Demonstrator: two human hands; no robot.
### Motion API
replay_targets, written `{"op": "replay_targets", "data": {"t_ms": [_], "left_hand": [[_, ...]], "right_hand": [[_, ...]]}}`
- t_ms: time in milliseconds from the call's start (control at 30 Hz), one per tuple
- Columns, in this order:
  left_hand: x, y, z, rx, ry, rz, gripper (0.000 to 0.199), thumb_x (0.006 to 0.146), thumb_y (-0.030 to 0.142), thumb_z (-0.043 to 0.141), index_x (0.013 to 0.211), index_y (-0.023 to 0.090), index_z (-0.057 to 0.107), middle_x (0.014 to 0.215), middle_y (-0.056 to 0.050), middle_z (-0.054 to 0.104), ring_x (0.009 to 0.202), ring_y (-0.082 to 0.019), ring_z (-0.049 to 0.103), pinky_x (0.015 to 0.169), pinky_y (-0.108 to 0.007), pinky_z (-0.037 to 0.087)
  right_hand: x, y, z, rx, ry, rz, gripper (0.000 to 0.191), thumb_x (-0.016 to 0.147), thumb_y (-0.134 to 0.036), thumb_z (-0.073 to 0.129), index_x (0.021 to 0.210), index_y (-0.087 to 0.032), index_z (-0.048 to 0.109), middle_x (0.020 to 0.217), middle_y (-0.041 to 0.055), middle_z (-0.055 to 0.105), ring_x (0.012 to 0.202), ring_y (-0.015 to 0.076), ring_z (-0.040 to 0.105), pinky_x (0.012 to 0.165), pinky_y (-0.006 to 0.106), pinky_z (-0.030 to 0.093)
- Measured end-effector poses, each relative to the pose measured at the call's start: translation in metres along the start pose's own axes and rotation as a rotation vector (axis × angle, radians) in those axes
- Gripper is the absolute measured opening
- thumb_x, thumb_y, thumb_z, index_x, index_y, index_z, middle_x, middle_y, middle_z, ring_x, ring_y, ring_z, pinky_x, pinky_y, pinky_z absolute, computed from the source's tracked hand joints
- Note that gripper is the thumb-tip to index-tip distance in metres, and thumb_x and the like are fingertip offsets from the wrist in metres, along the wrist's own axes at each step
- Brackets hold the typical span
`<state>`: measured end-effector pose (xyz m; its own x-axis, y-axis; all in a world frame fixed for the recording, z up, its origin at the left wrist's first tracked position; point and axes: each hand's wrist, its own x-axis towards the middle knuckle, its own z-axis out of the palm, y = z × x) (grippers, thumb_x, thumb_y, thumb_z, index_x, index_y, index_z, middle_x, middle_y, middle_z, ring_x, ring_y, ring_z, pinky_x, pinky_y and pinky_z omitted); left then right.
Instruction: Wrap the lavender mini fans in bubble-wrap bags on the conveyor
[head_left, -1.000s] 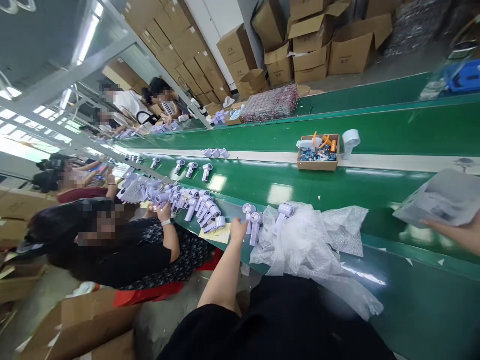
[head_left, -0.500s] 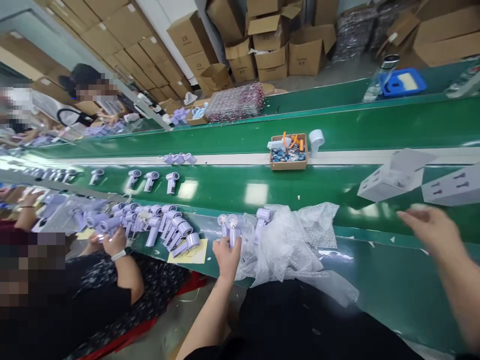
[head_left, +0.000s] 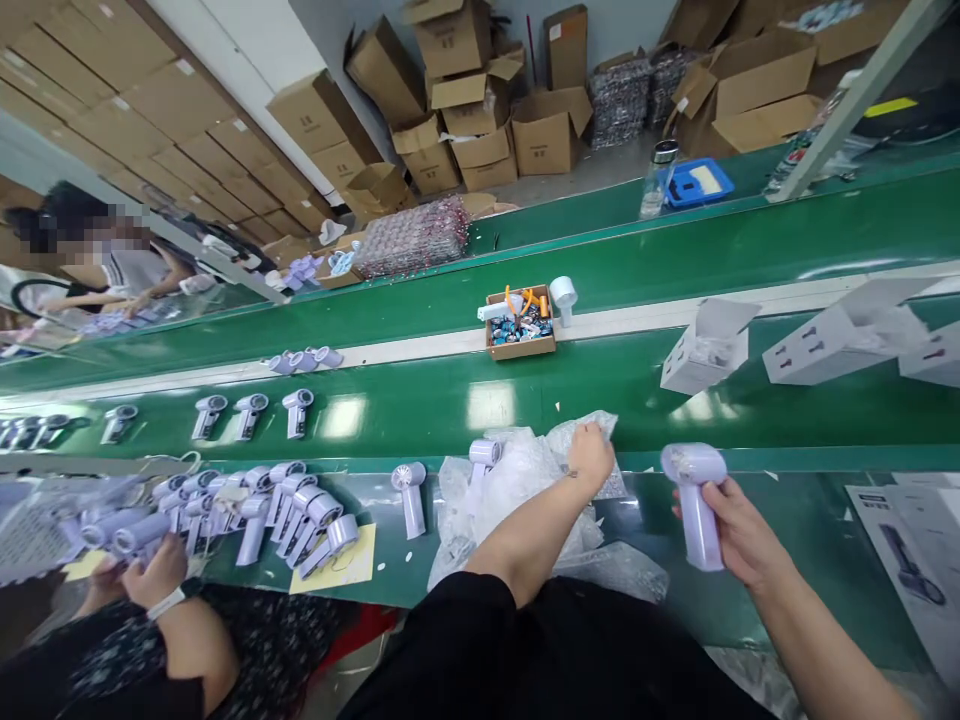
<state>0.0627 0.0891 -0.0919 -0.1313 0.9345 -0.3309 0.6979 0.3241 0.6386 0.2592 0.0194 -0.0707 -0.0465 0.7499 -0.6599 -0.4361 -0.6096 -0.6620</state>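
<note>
My right hand (head_left: 739, 530) is wrapped round a lavender handheld fan (head_left: 701, 520), raised upright over the near ledge. My left hand (head_left: 591, 455) reaches across the front and pinches the far right edge of a heap of clear bubble wrap bags (head_left: 517, 490). One lavender fan (head_left: 484, 460) lies partly within that heap on its left side. Further left, a single handheld fan (head_left: 410, 495) with its round grille showing rests alone on the ledge.
Open white boxes (head_left: 705, 350) stand on the green belt at the right. Mid-belt sits a small carton of parts (head_left: 521, 345) beside a white fan (head_left: 562, 297). Many fans (head_left: 300, 510) are piled before a co-worker at left. Printed sheets (head_left: 900, 560) lie at far right.
My right hand came in from the far right and now holds a fan. My left hand left the two fans and moved right to the bubble wrap. The view has shifted right.
</note>
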Motion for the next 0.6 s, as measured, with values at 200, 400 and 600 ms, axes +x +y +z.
{"op": "replay_targets", "data": {"t_ms": [200, 400, 600], "left_hand": [[-0.019, -0.01, -0.012, -0.238, -0.211, 0.11, 0.014, 0.079, 0.022, 0.059, 0.085, 0.017, 0.07, 0.091, -0.005, 0.07, 0.09, -0.017, 0.061, 0.085, -0.029, 0.045], [-0.048, -0.018, -0.043, -0.903, -0.312, -0.214, 0.023, 0.067, 0.032, 0.069, 0.074, 0.01, 0.067, 0.062, -0.001, 0.061, 0.054, -0.01, 0.051, 0.056, -0.024, 0.041], [-0.071, -0.019, -0.055, -0.643, -0.276, 0.168, 0.021, 0.076, 0.035, 0.063, 0.075, 0.014, 0.066, 0.068, -0.002, 0.059, 0.068, -0.012, 0.051, 0.068, -0.026, 0.042]], "right_hand": [[-0.018, 0.009, 0.023, 0.076, -0.219, 0.234, 0.041, 0.063, -0.035, 0.078, 0.098, -0.026, 0.059, 0.08, 0.002, 0.068, 0.074, 0.0218, 0.067, 0.065, 0.034, 0.055], [-0.015, 0.009, 0.047, -0.068, -0.411, 0.294, 0.039, 0.07, -0.032, 0.074, 0.105, -0.023, 0.061, 0.077, 0.0012, 0.067, 0.064, 0.0154, 0.062, 0.064, 0.029, 0.05], [-0.038, 0.02, 0.049, -0.297, -0.238, 0.139, 0.036, 0.069, -0.036, 0.075, 0.097, -0.022, 0.058, 0.079, -0.001, 0.064, 0.06, 0.0122, 0.057, 0.056, 0.025, 0.046]]}}
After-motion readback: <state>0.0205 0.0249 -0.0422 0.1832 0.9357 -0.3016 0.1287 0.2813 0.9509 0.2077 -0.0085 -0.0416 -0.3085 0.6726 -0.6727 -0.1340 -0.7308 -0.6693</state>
